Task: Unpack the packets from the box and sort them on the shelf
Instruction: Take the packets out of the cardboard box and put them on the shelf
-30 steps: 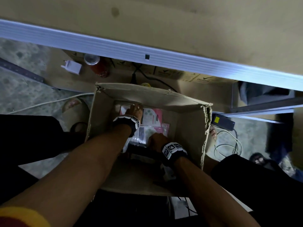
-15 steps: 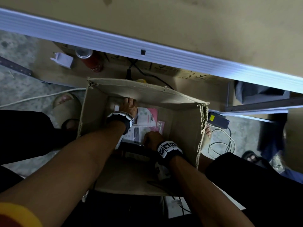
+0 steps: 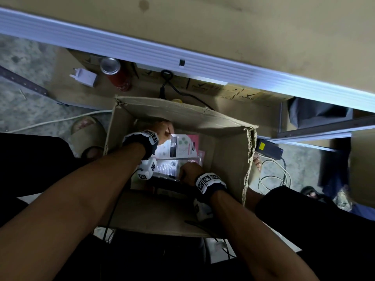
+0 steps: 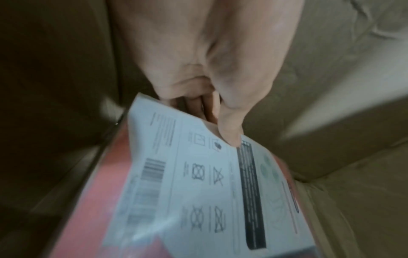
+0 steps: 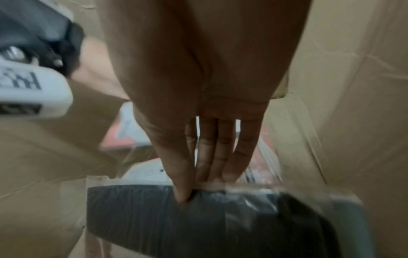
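Head view: both hands deep inside box (image 3: 223,159), packets there too, shelf (image 3: 142,49) edge above. Left hand (image 3: 162,131) at pink packet (image 3: 183,147). "Rexona" readable on cartons (image 3: 245,96) beyond.

Left wrist view: thumb and fingers (image 4: 229,129) pinch packet's label corner only; risk: slips or tears on lift. Barcode and laundry symbols visible, text unreadable.

Right wrist view: right hand (image 5: 209,131) fingers pressed together, pinching black packet (image 5: 176,218) by slick film edge; may slide free.

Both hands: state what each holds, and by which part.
Left hand pinches the pink packet by its top edge; right hand pinches the black packet likewise.
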`<state>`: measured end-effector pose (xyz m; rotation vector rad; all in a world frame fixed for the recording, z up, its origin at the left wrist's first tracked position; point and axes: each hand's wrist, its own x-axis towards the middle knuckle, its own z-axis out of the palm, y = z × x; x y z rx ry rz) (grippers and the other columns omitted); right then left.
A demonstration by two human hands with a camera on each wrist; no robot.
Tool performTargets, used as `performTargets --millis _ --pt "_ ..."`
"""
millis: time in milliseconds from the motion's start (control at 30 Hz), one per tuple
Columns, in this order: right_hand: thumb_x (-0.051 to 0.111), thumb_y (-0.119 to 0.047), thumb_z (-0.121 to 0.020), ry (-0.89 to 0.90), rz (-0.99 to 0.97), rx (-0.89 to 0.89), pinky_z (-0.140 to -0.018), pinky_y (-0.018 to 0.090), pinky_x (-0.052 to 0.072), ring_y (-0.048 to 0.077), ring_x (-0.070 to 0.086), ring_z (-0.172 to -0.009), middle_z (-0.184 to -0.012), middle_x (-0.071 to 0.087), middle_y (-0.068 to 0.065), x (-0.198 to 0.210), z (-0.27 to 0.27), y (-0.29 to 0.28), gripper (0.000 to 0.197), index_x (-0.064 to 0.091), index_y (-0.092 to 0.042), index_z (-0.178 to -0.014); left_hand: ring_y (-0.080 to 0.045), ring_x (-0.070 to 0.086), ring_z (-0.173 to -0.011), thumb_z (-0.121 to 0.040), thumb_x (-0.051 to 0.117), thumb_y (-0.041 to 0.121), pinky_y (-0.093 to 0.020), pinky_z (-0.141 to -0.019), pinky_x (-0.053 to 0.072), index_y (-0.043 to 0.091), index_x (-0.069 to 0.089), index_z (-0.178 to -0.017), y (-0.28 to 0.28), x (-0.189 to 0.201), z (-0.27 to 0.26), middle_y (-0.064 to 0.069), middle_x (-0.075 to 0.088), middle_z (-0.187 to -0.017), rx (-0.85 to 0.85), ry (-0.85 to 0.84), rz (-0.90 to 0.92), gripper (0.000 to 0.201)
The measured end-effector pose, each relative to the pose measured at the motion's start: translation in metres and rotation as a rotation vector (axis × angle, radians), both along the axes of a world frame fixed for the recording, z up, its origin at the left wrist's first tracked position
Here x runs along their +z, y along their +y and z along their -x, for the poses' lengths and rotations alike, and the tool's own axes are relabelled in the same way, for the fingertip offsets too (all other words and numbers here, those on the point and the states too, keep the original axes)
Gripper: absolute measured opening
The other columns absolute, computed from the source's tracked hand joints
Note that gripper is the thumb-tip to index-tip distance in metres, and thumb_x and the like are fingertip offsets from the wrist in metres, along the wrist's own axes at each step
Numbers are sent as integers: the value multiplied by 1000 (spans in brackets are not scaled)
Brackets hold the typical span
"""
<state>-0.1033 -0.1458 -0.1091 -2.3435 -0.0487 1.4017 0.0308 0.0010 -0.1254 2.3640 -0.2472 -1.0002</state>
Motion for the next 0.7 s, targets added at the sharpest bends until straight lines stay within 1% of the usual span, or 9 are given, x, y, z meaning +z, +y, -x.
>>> performTargets --millis 100,133,200,267,333,400,533,600,700 --pt "69 -9 -84 -20 8 76 -92 35 54 28 68 -102 -108 72 13 6 -2 6 15 77 -6 -97 -18 67 -93 -88 71 10 -14 -61 43 13 64 -95 0 11 5 2 66 -92 -45 114 39 10" --pt "68 -8 -84 -30 11 96 -91 37 55 30 68 -100 -107 71 15 8 -2 9 15 77 -4 -96 -19 67 -94 -88 72 11 -16 -65 45 13 64 -97 0 12 10 2 66 -95 -69 138 17 12" --pt "65 -6 -85 -44 26 117 -86 36 55 34 68 -99 -107 70 19 9 0 14 16 73 0 -97 -19 64 -97 -89 71 10 -24 -78 51 11 64 -109 -4 9 21 -4 68 -109 -93 190 -36 22" --pt "62 -6 -88 -62 50 139 -81 33 50 35 67 -104 -113 67 20 9 4 17 19 69 2 -104 -23 64 -103 -91 66 4 -28 -86 52 7 63 -116 -7 3 36 -10 66 -118 -128 206 -96 26" --pt "59 -5 -91 -66 51 164 -86 34 47 35 63 -112 -122 64 20 8 7 20 26 64 4 -115 -27 65 -105 -90 64 1 -31 -89 54 5 68 -111 -5 -4 53 -12 67 -117 -193 180 -156 22" --pt "54 -8 -95 -46 33 177 -86 35 44 35 60 -115 -126 61 21 9 9 22 29 61 2 -121 -28 66 -104 -86 69 3 -32 -91 53 8 72 -101 -2 -10 65 -12 69 -115 -243 160 -186 17" --pt "58 -11 -92 -95 36 208 -83 35 45 35 61 -112 -118 65 19 11 11 22 24 68 0 -111 -29 53 -119 -81 77 15 -30 -100 46 17 76 -97 3 -14 75 -10 57 -123 -260 63 -240 16" --pt "55 -9 -93 -105 43 204 -80 33 43 35 62 -112 -118 65 19 11 13 24 24 67 0 -113 -27 55 -117 -81 76 15 -29 -98 46 19 75 -96 4 -13 77 -9 57 -122 -244 57 -227 15" --pt "49 -9 -97 -88 22 190 -90 37 45 35 60 -116 -125 62 20 13 14 26 30 61 0 -123 -24 62 -110 -82 74 10 -28 -95 50 18 74 -93 6 -10 78 -5 63 -117 -226 78 -197 13"
